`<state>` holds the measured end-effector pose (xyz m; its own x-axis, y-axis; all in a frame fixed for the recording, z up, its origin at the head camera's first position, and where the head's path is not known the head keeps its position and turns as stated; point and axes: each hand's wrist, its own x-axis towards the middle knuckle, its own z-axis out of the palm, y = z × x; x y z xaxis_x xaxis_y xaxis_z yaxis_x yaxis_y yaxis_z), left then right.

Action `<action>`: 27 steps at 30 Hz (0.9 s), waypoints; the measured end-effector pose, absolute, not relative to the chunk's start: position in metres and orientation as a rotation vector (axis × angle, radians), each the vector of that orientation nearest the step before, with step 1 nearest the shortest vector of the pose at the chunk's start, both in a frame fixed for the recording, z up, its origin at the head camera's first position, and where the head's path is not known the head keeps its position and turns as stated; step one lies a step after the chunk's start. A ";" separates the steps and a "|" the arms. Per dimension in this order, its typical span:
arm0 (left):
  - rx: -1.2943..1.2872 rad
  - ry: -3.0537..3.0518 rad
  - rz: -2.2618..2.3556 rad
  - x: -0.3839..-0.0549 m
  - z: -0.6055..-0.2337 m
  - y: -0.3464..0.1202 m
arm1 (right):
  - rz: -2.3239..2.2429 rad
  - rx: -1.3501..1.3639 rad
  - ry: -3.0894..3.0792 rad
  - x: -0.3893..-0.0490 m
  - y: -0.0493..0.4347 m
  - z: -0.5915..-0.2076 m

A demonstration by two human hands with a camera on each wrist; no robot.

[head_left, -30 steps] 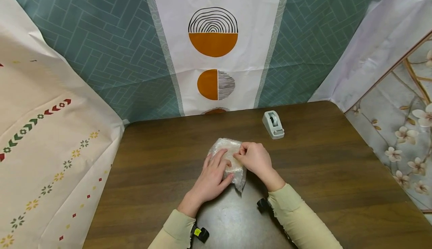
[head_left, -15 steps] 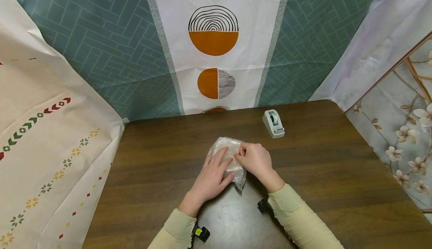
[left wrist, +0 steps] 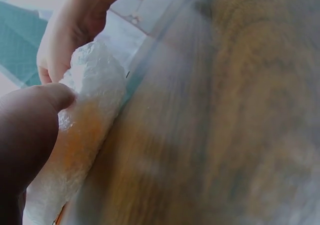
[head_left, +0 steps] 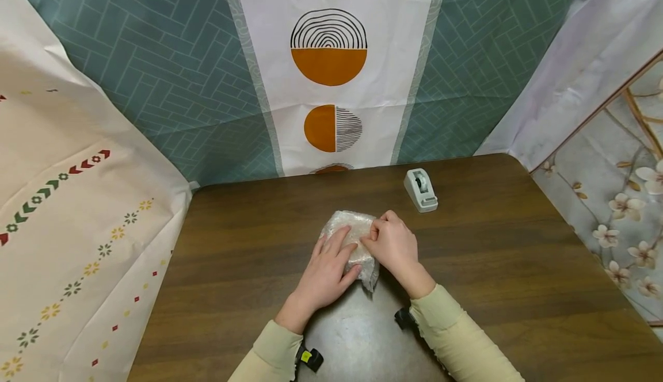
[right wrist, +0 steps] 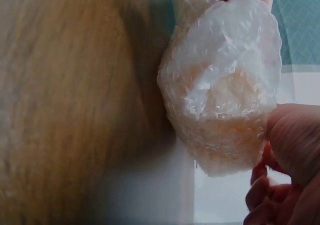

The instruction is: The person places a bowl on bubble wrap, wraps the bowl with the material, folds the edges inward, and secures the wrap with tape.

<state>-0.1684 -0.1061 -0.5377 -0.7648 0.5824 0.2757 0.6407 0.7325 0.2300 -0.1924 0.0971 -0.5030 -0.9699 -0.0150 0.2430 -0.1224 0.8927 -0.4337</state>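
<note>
A bubble-wrapped package (head_left: 346, 220) lies on the table, with something orange-tan showing faintly through its clear layers. My left hand (head_left: 326, 270) rests on its left side with fingers spread over the top and the thumb near the front edge. Over the right side, my right hand (head_left: 395, 247) has its fingers curled, and the thumb and forefinger pinch at the wrap's upper surface. The right wrist view shows the crinkled end of the package (right wrist: 220, 95) with the right thumb against it. What lies between the right fingertips is hidden.
A white tape dispenser (head_left: 421, 191) stands on the brown wooden table (head_left: 248, 244) behind and right of the package. Patterned cloths hang behind the table and on both sides.
My right hand's knuckles have lifted and turned slightly, while its fingertips stay near the same spot on the wrap. The left hand and package have barely moved.
</note>
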 end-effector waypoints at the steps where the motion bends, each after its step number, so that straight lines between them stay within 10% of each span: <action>1: -0.982 -2.747 -0.459 -0.168 -0.538 -0.106 | 0.666 0.090 -2.839 -0.193 0.097 -0.503; 27: -1.094 -2.729 -0.361 -0.171 -0.534 -0.109 | 0.481 0.112 -3.007 -0.195 0.099 -0.493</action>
